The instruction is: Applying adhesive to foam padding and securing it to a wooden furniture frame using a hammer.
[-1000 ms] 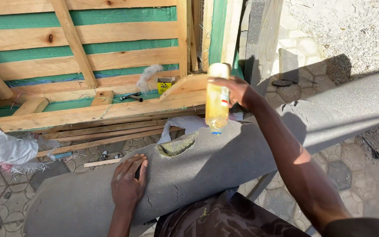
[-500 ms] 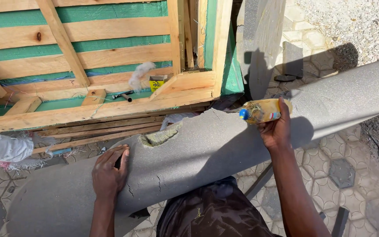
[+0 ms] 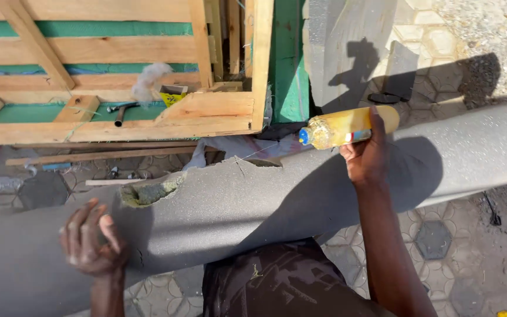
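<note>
My right hand grips a yellow plastic bottle with a blue cap, tipped on its side with the cap pointing left. It hangs over the upper edge of a long grey foam slab that runs across my lap. My left hand is lifted just above the slab's left part, fingers spread and blurred, holding nothing. A ragged torn notch showing yellowish foam lies in the slab's edge just above that hand.
A wooden frame backed with green board stands beyond the slab. On it lie a hammer, a small yellow box and a tuft of white fibre. Loose wooden strips and patterned paving lie below.
The right hand brought the bottle down from upright and tipped it sideways over the slab's edge. The left hand lifted off the slab and is moving.
</note>
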